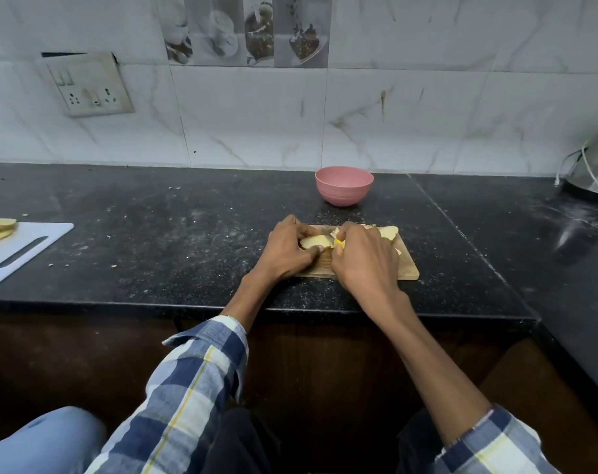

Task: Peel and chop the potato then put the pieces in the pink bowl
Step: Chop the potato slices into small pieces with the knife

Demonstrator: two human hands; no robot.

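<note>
Plaid sleeves point(201, 388) nearest. Left hand point(285, 249) grip pins peeled potato point(316, 240) on wooden cutting board point(408, 268); right hand point(362, 258) grip clenched on yellow-handled tool point(339, 243) (blade hidden). Pink bowl point(344, 189) behind, on black table point(154, 234).

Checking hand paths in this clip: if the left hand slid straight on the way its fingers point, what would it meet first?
Probably the right hand: the left hand points rightward across the potato piece it already holds, though depth is unclear.
</note>
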